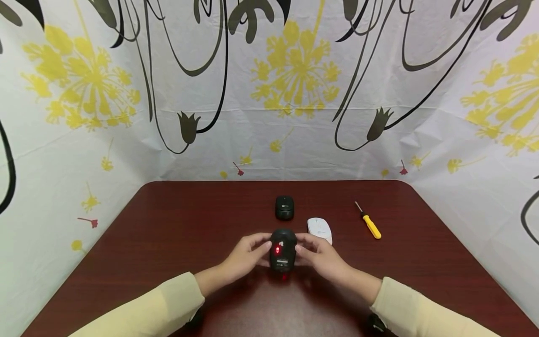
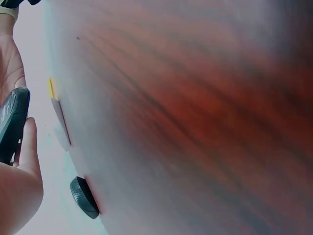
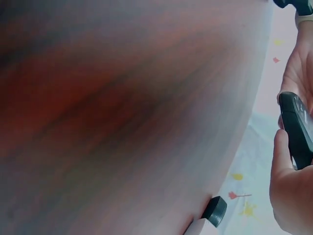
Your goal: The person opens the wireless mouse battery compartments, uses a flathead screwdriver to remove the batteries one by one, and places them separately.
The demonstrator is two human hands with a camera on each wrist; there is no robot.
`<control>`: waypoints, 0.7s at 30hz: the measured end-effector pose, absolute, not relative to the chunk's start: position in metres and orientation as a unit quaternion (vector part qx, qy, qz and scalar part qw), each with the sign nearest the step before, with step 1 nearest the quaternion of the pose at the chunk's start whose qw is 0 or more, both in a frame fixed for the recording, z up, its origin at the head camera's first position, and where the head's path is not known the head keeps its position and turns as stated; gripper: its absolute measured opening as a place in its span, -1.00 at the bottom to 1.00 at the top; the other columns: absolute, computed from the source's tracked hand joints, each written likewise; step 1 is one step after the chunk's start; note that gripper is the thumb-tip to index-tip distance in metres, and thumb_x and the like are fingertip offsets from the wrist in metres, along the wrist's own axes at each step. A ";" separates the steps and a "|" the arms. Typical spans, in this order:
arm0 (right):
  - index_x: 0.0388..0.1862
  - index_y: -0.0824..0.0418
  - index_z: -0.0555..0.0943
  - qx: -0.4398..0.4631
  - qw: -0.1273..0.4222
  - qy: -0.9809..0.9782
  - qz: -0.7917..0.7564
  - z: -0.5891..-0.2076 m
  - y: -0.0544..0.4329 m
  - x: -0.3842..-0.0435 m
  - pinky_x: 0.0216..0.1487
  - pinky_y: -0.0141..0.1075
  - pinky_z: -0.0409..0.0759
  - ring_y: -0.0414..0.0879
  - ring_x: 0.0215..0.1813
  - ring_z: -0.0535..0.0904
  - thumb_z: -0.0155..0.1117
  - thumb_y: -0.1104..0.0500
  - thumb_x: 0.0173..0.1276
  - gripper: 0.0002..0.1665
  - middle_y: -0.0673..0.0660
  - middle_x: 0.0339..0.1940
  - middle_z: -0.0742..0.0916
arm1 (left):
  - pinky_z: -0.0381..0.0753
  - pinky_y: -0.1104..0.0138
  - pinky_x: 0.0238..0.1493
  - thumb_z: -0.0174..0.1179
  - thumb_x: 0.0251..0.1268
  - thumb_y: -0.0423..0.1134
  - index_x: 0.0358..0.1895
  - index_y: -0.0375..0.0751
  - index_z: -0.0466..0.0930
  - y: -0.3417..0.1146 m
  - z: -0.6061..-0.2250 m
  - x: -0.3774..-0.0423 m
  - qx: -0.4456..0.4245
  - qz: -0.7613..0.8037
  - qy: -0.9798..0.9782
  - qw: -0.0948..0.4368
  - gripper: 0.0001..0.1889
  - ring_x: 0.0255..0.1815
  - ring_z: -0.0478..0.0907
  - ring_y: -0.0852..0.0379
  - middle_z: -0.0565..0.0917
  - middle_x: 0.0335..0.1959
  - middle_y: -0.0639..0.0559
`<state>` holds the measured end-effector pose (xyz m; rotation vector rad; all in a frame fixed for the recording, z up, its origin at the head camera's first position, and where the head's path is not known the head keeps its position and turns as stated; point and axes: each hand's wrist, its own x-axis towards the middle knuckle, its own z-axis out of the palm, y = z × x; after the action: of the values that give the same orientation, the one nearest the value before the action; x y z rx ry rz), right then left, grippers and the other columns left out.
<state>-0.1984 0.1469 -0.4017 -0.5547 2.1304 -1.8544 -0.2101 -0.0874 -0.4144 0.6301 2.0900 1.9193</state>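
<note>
Held mouse (image 1: 283, 262): found between the fingers of the left hand (image 1: 246, 253) and those of the right hand (image 1: 323, 256), raised off the table (image 1: 210, 206). Each hand pinches one long side of it, thumb nearer the wearer, other fingers partly hidden beyond.

Step in hand, as judged: a steady two-handed hold with the underside exposed. Good practice calls for light, equal pressure at matching places on both flanks, thumbs kept off the lit red opening (image 1: 277, 250) and the label (image 1: 282, 261). Any turn should be made by both hands together; uneven pressure could twist the smooth body or let it slip.

Orientation: underside faces the wearer. The long axis runs lengthwise between the hands, across the line joining them, and looks tilted in both wrist views. Label lies toward the end nearer the wearer; which end carries the buttons cannot be confirmed.

Surroundings: black mouse (image 1: 285, 208) lies beyond both sets of fingers, roughly in line with the gap. White mouse (image 1: 318, 227) lies just beyond the right fingers, which partly cover it in the head view. Screwdriver (image 1: 370, 225) lies farther out, to their right.
</note>
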 end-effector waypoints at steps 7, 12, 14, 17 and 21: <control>0.36 0.54 0.25 -0.134 0.193 0.689 -0.686 -0.397 0.145 -0.194 0.03 -0.10 0.62 0.07 0.00 0.65 0.09 0.18 0.52 -0.40 0.37 0.18 0.55 | 0.70 0.11 -0.23 0.05 0.48 -0.33 0.24 -0.55 0.39 -0.086 -0.413 -0.206 0.160 0.694 0.687 0.145 -0.60 -0.05 0.60 -0.04 0.52 0.11 -0.30; 0.37 0.56 0.20 -0.120 0.217 0.669 -0.700 -0.397 0.145 -0.193 0.06 -0.07 0.60 0.09 0.02 0.64 0.05 0.18 0.53 -0.38 0.38 0.22 0.52 | 0.70 0.10 -0.21 0.10 0.46 -0.28 0.25 -0.54 0.37 -0.086 -0.413 -0.204 0.147 0.704 0.676 0.162 -0.55 -0.06 0.60 -0.03 0.56 0.07 -0.28; 0.37 0.56 0.20 -0.119 0.223 0.667 -0.701 -0.397 0.146 -0.193 0.06 -0.07 0.60 0.09 0.01 0.64 0.04 0.18 0.54 -0.39 0.37 0.20 0.53 | 0.70 0.09 -0.20 0.14 0.43 -0.27 0.25 -0.53 0.38 -0.086 -0.414 -0.203 0.147 0.705 0.674 0.165 -0.53 -0.06 0.61 -0.03 0.58 0.05 -0.28; 0.37 0.57 0.20 -0.118 0.229 0.662 -0.703 -0.398 0.146 -0.193 0.06 -0.06 0.60 0.10 0.01 0.63 0.03 0.19 0.54 -0.39 0.37 0.18 0.55 | 0.70 0.10 -0.20 0.20 0.37 -0.28 0.23 -0.54 0.38 -0.085 -0.415 -0.202 0.148 0.709 0.670 0.165 -0.52 -0.08 0.62 -0.03 0.60 0.01 -0.28; 0.35 0.59 0.21 -0.120 0.233 0.655 -0.709 -0.399 0.145 -0.192 0.06 -0.06 0.60 0.08 0.04 0.63 0.02 0.20 0.54 -0.41 0.38 0.14 0.59 | 0.70 0.11 -0.23 0.24 0.31 -0.31 0.19 -0.56 0.40 -0.083 -0.416 -0.200 0.148 0.712 0.669 0.155 -0.52 -0.17 0.63 0.00 0.62 -0.08 -0.25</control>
<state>-0.1918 0.1450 -0.3993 -0.3293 1.7987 -1.9461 -0.2000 -0.0830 -0.4161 0.4236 1.9175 2.0388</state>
